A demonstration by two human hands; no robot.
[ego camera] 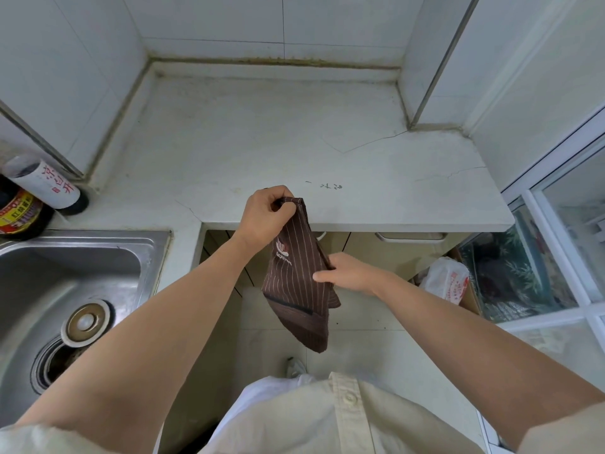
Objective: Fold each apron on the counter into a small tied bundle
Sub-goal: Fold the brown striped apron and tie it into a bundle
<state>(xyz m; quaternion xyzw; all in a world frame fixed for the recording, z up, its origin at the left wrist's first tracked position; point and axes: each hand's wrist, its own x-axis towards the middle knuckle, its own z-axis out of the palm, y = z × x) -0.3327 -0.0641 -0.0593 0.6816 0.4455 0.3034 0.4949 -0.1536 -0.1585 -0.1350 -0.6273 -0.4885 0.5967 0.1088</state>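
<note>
Head view. Item: brown striped apron (296,290), part-folded into a narrow strip and held in the air just before the front edge of the counter (327,152), not lying on it. Long axis: hanging down from the top corner.

Left hand (266,213): fingers curled round the top end. Right hand (347,271): lower, pinching the right edge at mid-length. Both are touching the cloth; the lower end hangs free, likely the next part to fold up.

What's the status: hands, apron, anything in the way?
Left hand pinches apron top; right hand pinches its side. Apron hangs folded narrow past counter edge, not yet bundled. Bottles far left, well apart.
</note>
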